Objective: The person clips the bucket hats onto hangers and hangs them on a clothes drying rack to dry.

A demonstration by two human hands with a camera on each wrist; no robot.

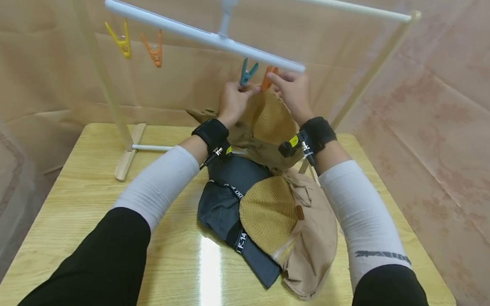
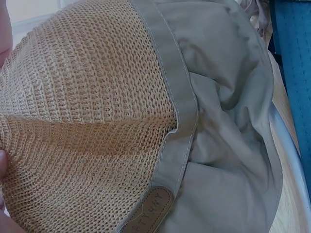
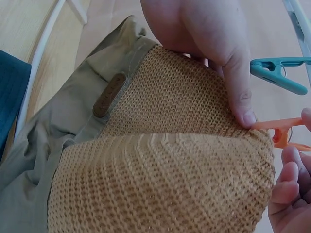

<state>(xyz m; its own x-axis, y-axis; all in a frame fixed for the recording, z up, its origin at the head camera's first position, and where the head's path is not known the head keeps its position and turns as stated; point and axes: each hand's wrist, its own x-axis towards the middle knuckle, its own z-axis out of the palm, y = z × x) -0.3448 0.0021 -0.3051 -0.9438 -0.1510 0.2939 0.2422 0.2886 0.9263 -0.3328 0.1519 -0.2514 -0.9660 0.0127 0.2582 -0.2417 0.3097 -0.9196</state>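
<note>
A sun hat with a tan knitted crown (image 1: 275,119) and a khaki cloth brim (image 2: 223,145) hangs below the right end of the white hanger (image 1: 202,37). My left hand (image 1: 233,101) holds the top of the crown, its thumb close to the tip of an orange clothespin (image 3: 279,131). That clothespin is pinched by my right hand (image 1: 294,94), and its jaws meet the crown's edge; how far they grip the knit cannot be told. A teal clothespin (image 1: 248,72) hangs beside it, above the left hand. A brown label (image 3: 109,94) sits on the brim band.
Yellow (image 1: 121,42) and orange (image 1: 153,52) clothespins hang from the hanger's left half. A frame with a white top rail (image 1: 326,2) carries the hanger. On the wooden table (image 1: 91,237) lie a dark hat (image 1: 219,208) with lettered straps and a beige-brimmed hat (image 1: 268,207), overlapping.
</note>
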